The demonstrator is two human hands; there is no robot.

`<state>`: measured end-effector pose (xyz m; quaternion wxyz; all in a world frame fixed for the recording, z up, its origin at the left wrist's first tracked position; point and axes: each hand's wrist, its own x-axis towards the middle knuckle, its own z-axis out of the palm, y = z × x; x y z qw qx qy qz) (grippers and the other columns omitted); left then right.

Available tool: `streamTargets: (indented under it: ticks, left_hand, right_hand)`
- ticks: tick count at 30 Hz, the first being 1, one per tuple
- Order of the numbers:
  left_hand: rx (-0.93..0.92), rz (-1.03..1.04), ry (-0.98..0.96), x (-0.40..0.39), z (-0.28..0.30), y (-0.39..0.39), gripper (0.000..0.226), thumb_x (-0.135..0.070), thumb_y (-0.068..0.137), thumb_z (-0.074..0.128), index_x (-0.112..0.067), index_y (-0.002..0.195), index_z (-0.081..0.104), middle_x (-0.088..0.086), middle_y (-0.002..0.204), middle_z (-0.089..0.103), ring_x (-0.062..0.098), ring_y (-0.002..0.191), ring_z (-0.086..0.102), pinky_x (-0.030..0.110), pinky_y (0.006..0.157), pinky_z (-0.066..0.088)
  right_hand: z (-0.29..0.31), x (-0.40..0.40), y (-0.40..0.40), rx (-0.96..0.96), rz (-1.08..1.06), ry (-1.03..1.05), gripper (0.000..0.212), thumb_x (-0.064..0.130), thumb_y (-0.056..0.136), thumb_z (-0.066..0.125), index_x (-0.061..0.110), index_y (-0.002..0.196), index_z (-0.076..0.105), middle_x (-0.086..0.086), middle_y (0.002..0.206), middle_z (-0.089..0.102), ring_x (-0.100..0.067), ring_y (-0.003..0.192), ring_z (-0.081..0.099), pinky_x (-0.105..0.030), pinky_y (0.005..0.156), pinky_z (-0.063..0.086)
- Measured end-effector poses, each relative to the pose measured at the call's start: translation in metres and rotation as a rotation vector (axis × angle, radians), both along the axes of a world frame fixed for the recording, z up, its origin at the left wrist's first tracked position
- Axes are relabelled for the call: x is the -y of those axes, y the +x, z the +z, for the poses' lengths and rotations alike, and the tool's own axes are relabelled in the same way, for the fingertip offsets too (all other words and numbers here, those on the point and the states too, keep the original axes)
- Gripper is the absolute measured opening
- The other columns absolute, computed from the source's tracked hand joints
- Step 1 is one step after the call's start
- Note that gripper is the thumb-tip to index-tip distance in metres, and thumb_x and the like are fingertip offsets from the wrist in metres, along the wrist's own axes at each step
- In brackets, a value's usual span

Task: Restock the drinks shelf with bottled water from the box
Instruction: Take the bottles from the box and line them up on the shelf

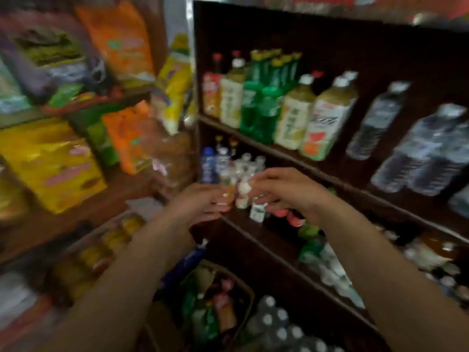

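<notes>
- A dark brown wooden shelving unit [299, 153] is seen on the right, its boards slanting across the blurred view.
- A second wooden rack [83, 207], reddish brown, is set just to its left.
- A pale strip of wall [177, 19] is glimpsed between the two, near the top.
- The scene is dimly lit, and the shelf recesses are left in shadow.
</notes>
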<state>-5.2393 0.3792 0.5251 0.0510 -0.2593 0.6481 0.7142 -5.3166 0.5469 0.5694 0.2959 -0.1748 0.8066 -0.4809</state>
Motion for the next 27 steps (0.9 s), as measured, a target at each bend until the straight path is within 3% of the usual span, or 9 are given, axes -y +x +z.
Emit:
streamTargets:
  ticks: [4,9,13,17,20,22,25,27]
  left_hand:
    - [0.113,0.212,-0.01,0.108,-0.051,0.104,0.03,-0.022,0.098,0.049,-0.01,0.124,0.054,0.011,0.114,0.064,0.018,0.089,0.064,0.023,0.075,0.05]
    - [0.272,0.468,0.067,0.195,-0.14,0.212,0.029,-0.025,0.097,0.051,-0.007,0.119,0.059,0.008,0.103,0.065,0.016,0.079,0.062,0.028,0.074,0.051]
    - [0.381,0.584,0.148,0.217,-0.222,0.266,0.018,-0.019,0.098,0.047,-0.009,0.109,0.057,0.007,0.09,0.062,0.013,0.066,0.062,0.025,0.066,0.051]
    - [0.488,0.665,0.284,0.214,-0.332,0.296,0.032,-0.017,0.096,0.052,0.001,0.122,0.056,0.014,0.104,0.062,0.025,0.089,0.061,0.028,0.077,0.048]
    - [0.573,0.714,0.406,0.206,-0.421,0.302,0.029,-0.015,0.095,0.056,0.001,0.119,0.057,0.013,0.097,0.061,0.024,0.086,0.059,0.027,0.073,0.047]
    - [0.605,0.713,0.475,0.2,-0.484,0.299,0.025,-0.016,0.095,0.054,-0.005,0.118,0.057,0.013,0.103,0.062,0.022,0.087,0.06,0.032,0.076,0.048]
    - [0.658,0.706,0.518,0.195,-0.583,0.294,0.031,-0.023,0.092,0.059,-0.012,0.12,0.052,0.009,0.114,0.063,0.025,0.107,0.059,0.039,0.091,0.048]
    - [0.686,0.677,0.564,0.195,-0.646,0.289,0.03,-0.022,0.09,0.061,-0.013,0.117,0.052,0.009,0.114,0.061,0.025,0.11,0.057,0.04,0.094,0.047]
  right_hand:
    - [-0.055,0.116,0.068,0.127,0.179,0.038,0.025,0.031,0.091,0.063,0.017,0.111,0.063,-0.006,0.104,0.071,-0.019,0.098,0.068,-0.032,0.088,0.053]
    - [-0.149,0.225,0.142,0.264,0.372,0.149,0.024,0.037,0.087,0.067,0.022,0.106,0.065,-0.001,0.098,0.073,-0.014,0.094,0.069,-0.036,0.092,0.053]
    - [-0.237,0.279,0.18,0.388,0.512,0.314,0.039,0.042,0.089,0.063,0.021,0.121,0.058,0.0,0.106,0.069,-0.014,0.098,0.066,-0.032,0.091,0.053]
    - [-0.362,0.312,0.204,0.453,0.549,0.51,0.049,0.039,0.089,0.065,0.014,0.129,0.055,-0.003,0.114,0.066,-0.015,0.098,0.064,-0.027,0.08,0.053]
    - [-0.47,0.329,0.221,0.479,0.545,0.621,0.051,0.038,0.088,0.066,0.014,0.131,0.053,-0.002,0.107,0.064,-0.015,0.093,0.061,-0.03,0.08,0.052]
    - [-0.541,0.341,0.228,0.52,0.535,0.688,0.054,0.035,0.088,0.067,0.013,0.134,0.05,-0.002,0.106,0.061,-0.016,0.091,0.059,-0.032,0.08,0.05]
    - [-0.64,0.36,0.232,0.549,0.489,0.752,0.055,0.029,0.086,0.069,0.008,0.132,0.048,-0.01,0.124,0.057,-0.025,0.107,0.055,-0.039,0.086,0.046]
    - [-0.703,0.371,0.233,0.541,0.471,0.775,0.055,0.028,0.086,0.069,0.008,0.132,0.048,-0.012,0.131,0.052,-0.029,0.117,0.052,-0.036,0.083,0.045]
